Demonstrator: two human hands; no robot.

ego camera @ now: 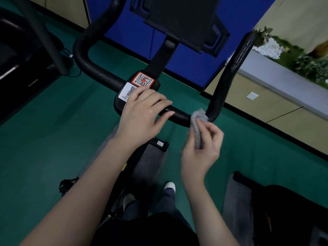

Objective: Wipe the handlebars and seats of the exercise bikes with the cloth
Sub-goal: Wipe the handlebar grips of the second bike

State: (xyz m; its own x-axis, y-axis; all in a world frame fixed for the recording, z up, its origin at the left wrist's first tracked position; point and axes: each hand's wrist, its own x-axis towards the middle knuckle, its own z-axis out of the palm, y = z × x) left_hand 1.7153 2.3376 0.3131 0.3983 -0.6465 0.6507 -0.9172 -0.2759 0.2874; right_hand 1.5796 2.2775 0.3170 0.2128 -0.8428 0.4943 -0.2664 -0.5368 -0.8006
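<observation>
Over the middle of the black handlebar (181, 116), the left hand (142, 110) rests palm down with its fingers stretched out and relaxed, gripping nothing. It partly covers a white label (126, 92), and an orange-bordered QR sticker (143, 80) shows just beyond the fingertips. To the right, the right hand (204, 148) pinches a grey cloth (199, 118) between curled fingers and thumb. The cloth's bunched top meets the bar at the point where it bends upward into the right-hand grip, and the rest of the cloth hangs down through the fingers. The two hands are near each other but apart, with a bare stretch of bar between them. A dark console (181, 20) stands on the stem above the stickers. Under the bike lies a green floor (53, 130), and a blue panel (186, 64) stands behind it. A long planter (301, 61) with green and white foliage runs along the right wall. Below the arms, a white shoe (170, 185) shows on the floor, and a grey mat (237, 201) lies to the lower right.
</observation>
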